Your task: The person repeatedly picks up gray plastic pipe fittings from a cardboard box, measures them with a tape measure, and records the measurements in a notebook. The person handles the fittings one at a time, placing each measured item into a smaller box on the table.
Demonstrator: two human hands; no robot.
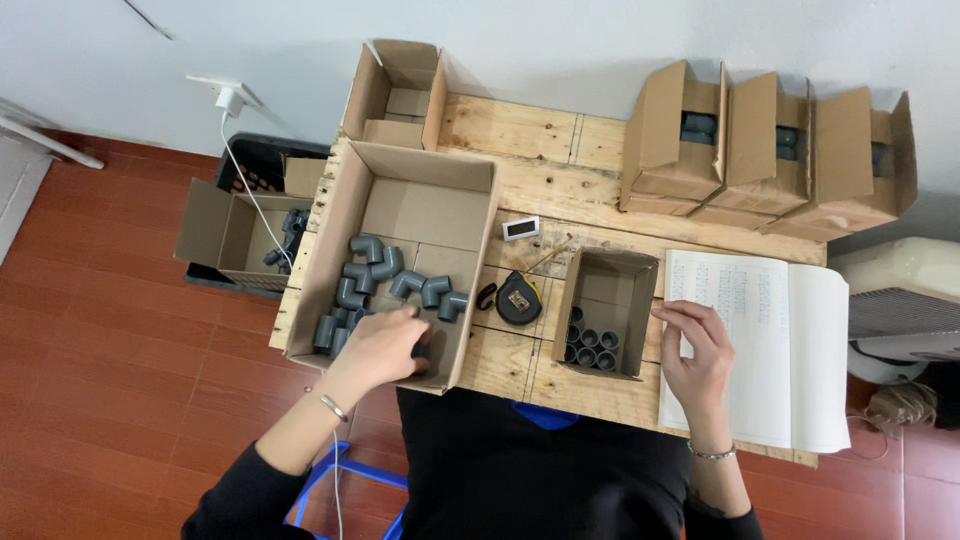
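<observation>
My left hand [385,345] reaches into a large open cardboard box [480,215] and closes around grey pipe elbows at its near edge. Several more grey elbows [385,275] lie loose in that box. My right hand [697,350] rests flat, fingers apart, on the left page of an open notebook [770,340]. Between my hands stands a small cardboard box [640,275] with several grey fittings [590,345] set upright in its near end.
A black tape measure [519,299] and a small white device [521,228] lie on the wooden pallet table [530,150]. Three open cartons [770,150] of grey parts stand at the back right, an empty carton [400,90] at the back left. A box [235,230] sits on the red floor.
</observation>
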